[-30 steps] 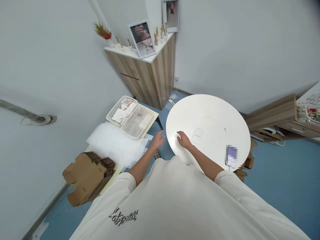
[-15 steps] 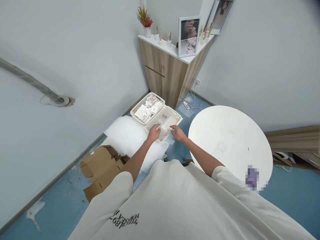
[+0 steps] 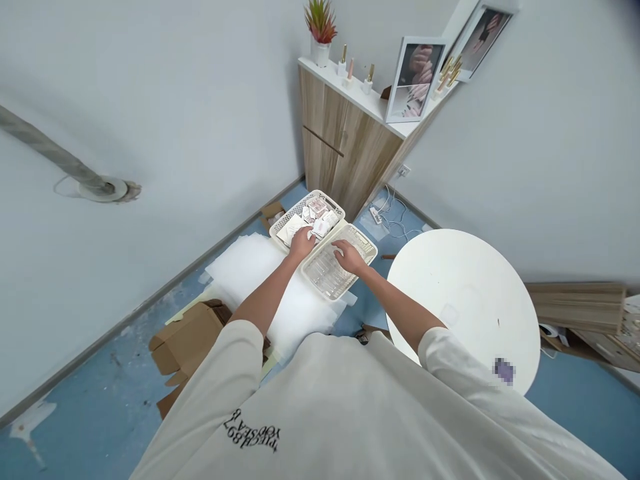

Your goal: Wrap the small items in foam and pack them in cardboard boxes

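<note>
The floor (image 3: 110, 400) is blue and a wood-grain cabinet (image 3: 345, 127) stands in the corner. The left basket (image 3: 330, 203) and right basket (image 3: 369, 248) lie side by side beyond white sheets (image 3: 255, 267); their long axes run roughly parallel, near left to far right. The left basket contains packets (image 3: 317, 208), the right, clear cases (image 3: 325, 270). The left hand (image 3: 301, 244) reaches the packets; whether it is clamped on one cannot be determined. The right hand (image 3: 350, 257) is over the right basket, thumb and fingertips apart, pointing left.
</note>
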Available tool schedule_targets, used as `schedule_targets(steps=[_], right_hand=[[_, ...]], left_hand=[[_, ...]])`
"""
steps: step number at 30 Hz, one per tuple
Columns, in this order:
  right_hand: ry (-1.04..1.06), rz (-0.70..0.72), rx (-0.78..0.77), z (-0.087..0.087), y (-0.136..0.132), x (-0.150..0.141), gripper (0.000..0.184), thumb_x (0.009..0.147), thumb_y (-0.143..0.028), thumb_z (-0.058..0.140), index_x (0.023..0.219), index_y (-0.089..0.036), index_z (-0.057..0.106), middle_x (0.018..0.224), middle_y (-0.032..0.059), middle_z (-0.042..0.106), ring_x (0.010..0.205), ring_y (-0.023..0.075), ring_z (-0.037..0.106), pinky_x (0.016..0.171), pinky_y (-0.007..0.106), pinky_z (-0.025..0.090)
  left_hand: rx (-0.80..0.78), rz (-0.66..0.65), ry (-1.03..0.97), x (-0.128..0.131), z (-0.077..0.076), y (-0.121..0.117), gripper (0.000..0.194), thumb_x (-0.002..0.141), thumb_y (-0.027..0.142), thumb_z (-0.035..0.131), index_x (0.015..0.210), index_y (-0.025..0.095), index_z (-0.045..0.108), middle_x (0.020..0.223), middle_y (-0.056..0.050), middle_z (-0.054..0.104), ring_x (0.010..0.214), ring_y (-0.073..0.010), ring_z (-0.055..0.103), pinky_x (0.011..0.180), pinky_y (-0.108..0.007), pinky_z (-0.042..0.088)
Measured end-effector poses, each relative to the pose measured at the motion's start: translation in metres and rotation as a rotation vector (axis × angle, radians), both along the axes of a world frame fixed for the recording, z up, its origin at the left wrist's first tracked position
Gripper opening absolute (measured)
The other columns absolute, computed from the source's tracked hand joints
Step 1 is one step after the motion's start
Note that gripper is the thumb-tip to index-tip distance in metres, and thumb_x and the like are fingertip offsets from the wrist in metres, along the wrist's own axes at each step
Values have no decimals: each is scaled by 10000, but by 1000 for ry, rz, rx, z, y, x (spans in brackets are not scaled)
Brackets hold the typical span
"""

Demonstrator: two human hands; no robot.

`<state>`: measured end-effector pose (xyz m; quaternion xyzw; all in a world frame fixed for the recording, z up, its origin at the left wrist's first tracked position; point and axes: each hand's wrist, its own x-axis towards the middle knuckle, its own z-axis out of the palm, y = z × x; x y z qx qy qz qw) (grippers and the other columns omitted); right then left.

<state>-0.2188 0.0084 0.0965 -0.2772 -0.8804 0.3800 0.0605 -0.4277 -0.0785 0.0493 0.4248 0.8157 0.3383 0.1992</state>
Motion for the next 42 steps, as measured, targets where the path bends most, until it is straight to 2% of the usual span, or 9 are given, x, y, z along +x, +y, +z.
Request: schedule_targets(steps=[4, 9, 15, 19, 23, 28, 35, 38, 42], right_hand=[[24, -13, -1, 0, 10, -19, 400, 979, -254, 441, 1331, -195, 623, 1372, 127, 591, 1267, 265, 553, 1109, 435, 433], [43, -25, -3, -1, 16, -26, 396, 983, -246, 432, 1324, -195, 627, 1352, 120, 604, 1248, 253, 563, 1113, 429, 433], [16, -44, -20, 0, 26, -18, 407, 1003, -275, 411, 1351, -214, 611, 1375, 113, 590, 1255, 255, 562, 1081, 426, 458], [3, -64, -14, -2, 34, -5, 406, 1006, -285, 405, 1344, -222, 620, 1379, 104, 592, 1262, 257, 556, 1072, 422, 463], [-16, -81, -27, -5, 38, 3, 396, 1008, -289, 411, 1328, -216, 630, 1376, 109, 591, 1251, 256, 563, 1063, 414, 468], [1, -55, -42, -2, 35, -3, 393, 1005, -274, 410, 1325, -215, 631, 1366, 114, 591, 1222, 250, 579, 1049, 408, 474], [16, -47, -43, 5, 26, -12, 394, 980, -248, 425, 1304, -216, 647, 1349, 110, 597, 1185, 240, 600, 1052, 406, 475], [19, -49, -64, 4, 23, -10, 391, 972, -242, 436, 1299, -213, 650, 1347, 112, 603, 1124, 229, 628, 1031, 403, 492], [26, -130, -113, 3, 21, -10, 370, 971, -265, 465, 1278, -210, 664, 1319, 109, 634, 1069, 218, 653, 1020, 393, 505]], left_hand=[[-78, 22, 66, -22, -6, 41, 368, 929, 220, 559, 1289, 182, 619, 1355, -126, 618, 1292, -283, 554, 1118, -422, 419], [-181, 1, 167, -37, -6, 81, 361, 940, 244, 560, 1294, 190, 600, 1422, -146, 545, 1324, -324, 497, 1107, -466, 395], [-261, -22, 263, -41, -9, 113, 328, 943, 254, 563, 1260, 176, 597, 1389, -175, 513, 1330, -365, 438, 1095, -513, 360], [-311, -6, 265, -44, -13, 124, 348, 939, 286, 584, 1269, 175, 574, 1363, -190, 493, 1334, -380, 413, 1098, -515, 334], [-340, -23, 289, -47, -12, 123, 359, 918, 287, 602, 1259, 179, 573, 1375, -179, 478, 1330, -369, 412, 1103, -503, 331], [-345, -59, 254, -45, -12, 105, 379, 868, 279, 617, 1233, 182, 582, 1418, -176, 454, 1364, -380, 390, 1121, -527, 330], [-323, -41, 180, -46, -16, 77, 357, 792, 210, 649, 1142, 196, 579, 1334, -164, 531, 1228, -353, 544, 1048, -503, 423], [-298, -14, 158, -44, -10, 68, 410, 815, 197, 638, 1213, 192, 539, 1274, -162, 581, 1226, -350, 558, 1055, -501, 416], [-206, -17, 127, -32, 8, 61, 596, 841, 250, 681, 1383, 189, 442, 1339, -174, 570, 1273, -360, 538, 1080, -493, 394]])
